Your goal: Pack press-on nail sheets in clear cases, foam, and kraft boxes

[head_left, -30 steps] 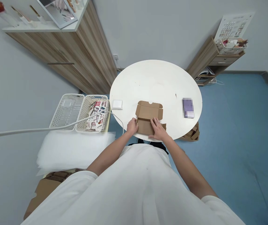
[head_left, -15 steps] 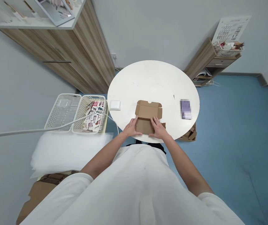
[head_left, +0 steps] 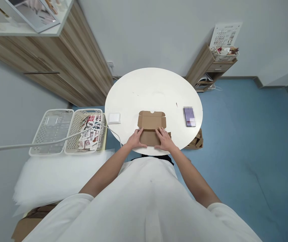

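A flat brown cardboard mailer box (head_left: 150, 125) lies unfolded at the near edge of the round white table (head_left: 154, 90), its lid panel pointing away from me. My left hand (head_left: 135, 140) presses on the box's near left corner. My right hand (head_left: 164, 139) lies flat on its near right part, fingers spread over the cardboard. Both hands hold the near panel down.
A small white square pad (head_left: 114, 118) lies left of the box, a purple packet (head_left: 189, 116) to the right. Two white baskets (head_left: 68, 131), one with printed cards, stand left of the table. Folded cardboard (head_left: 196, 142) sits on the blue floor. Wooden cabinets line the wall.
My left hand has slid from the box's left edge onto its near left corner. The camera has swung, so the whole scene sits further left.
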{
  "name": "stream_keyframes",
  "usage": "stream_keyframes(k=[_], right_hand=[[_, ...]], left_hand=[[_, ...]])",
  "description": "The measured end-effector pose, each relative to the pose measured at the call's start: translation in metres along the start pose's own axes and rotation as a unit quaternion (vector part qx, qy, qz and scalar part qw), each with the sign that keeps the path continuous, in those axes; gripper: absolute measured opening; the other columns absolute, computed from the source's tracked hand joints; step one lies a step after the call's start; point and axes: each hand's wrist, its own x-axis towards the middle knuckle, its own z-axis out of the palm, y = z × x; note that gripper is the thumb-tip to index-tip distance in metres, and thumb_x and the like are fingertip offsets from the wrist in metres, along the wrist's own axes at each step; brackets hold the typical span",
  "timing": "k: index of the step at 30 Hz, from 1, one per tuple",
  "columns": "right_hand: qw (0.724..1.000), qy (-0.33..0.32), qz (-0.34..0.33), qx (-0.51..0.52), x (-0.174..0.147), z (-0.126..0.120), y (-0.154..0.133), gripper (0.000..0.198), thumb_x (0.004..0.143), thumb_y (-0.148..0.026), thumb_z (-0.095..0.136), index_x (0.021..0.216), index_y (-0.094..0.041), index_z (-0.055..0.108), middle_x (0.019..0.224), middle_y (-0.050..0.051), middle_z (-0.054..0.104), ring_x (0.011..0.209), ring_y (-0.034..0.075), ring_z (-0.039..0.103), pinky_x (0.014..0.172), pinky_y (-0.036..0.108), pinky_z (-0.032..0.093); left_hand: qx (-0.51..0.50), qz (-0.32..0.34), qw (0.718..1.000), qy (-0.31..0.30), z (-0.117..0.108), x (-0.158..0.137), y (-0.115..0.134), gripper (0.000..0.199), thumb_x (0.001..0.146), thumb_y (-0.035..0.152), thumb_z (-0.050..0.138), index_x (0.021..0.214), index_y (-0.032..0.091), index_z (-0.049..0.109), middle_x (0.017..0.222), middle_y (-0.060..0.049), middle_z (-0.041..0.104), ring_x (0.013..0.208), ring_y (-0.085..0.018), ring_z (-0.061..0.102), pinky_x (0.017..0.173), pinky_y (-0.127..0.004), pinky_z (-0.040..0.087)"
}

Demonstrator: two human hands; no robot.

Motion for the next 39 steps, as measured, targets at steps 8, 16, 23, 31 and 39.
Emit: stream_keyframes(k=[8,16,23,31,39], right_hand=[[0.941,0.206,0.209,0.166,-0.028,0.012,0.018,0.075,0.079,-0.05,0.047,0.141,-0.016,0.022,0.148,0.014,0.02,0.135,0.028,0.021,0.106,0.048,0.025],[0.812,0.187,0.315,0.454,-0.027,0.024,0.02,0.068,0.082,-0.055,0.04,0.136,-0.014,0.036,0.128,0.013,0.052,0.117,0.025,0.05,0.093,0.038,0.045],[0.864,0.157,0.272,0.393,-0.013,0.016,0.003,0.059,0.081,-0.051,0.041,0.127,-0.014,0.047,0.116,0.012,0.059,0.1,0.022,0.058,0.082,0.035,0.049],[0.933,0.059,0.318,0.16,-0.002,0.016,0.0,0.034,0.084,-0.035,0.04,0.112,-0.019,0.051,0.096,0.008,0.064,0.087,0.024,0.06,0.073,0.034,0.045],[0.933,0.017,0.355,0.06,0.006,0.015,-0.008,0.02,0.087,-0.022,0.034,0.102,-0.02,0.048,0.094,0.01,0.062,0.085,0.025,0.06,0.065,0.032,0.04]], left_hand=[[-0.012,-0.014,1.0,0.007,0.0,0.0,0.003,0.12,0.044,0.055,0.078,0.142,0.026,0.015,0.122,-0.012,0.039,0.105,-0.031,0.052,0.077,-0.037,0.047],[-0.005,-0.025,1.0,0.006,0.002,0.0,0.004,0.119,0.045,0.054,0.078,0.142,0.029,0.014,0.122,-0.011,0.039,0.106,-0.03,0.051,0.079,-0.035,0.046],[-0.014,-0.024,0.999,0.02,0.005,0.0,0.006,0.12,0.043,0.056,0.078,0.141,0.027,0.017,0.12,-0.012,0.041,0.104,-0.032,0.052,0.076,-0.036,0.046],[-0.003,-0.031,0.999,0.014,0.011,-0.002,0.01,0.12,0.044,0.057,0.077,0.142,0.027,0.013,0.122,-0.013,0.039,0.103,-0.032,0.053,0.076,-0.037,0.046],[0.018,-0.048,0.999,-0.005,0.01,-0.004,0.014,0.119,0.049,0.058,0.074,0.143,0.027,0.009,0.116,-0.011,0.043,0.099,-0.031,0.055,0.076,-0.036,0.044]])
